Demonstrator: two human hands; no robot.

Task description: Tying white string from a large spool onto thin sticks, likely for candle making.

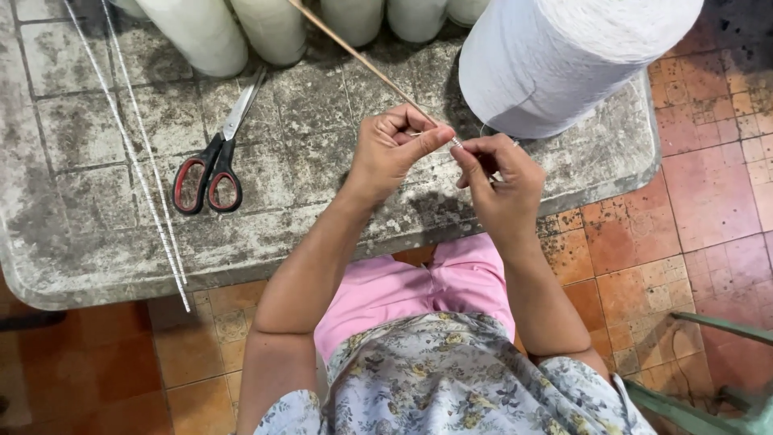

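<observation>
My left hand (394, 149) pinches the near end of a thin wooden stick (362, 63) that runs up and to the left across the table. My right hand (501, 181) meets it at the stick's tip, its fingers closed on a fine white thread (457, 142) wound there. Both hands hover just above the front edge of the worn grey table (97, 242). A large cone of white yarn (555, 60) stands just behind my right hand.
Red-handled scissors (216, 157) lie on the table left of my hands. Two thread-wrapped sticks (137, 153) lie diagonally at the far left. Several white yarn cones (274, 28) line the back edge. Orange tiled floor (692, 201) and a green chair frame (708, 387) lie to the right.
</observation>
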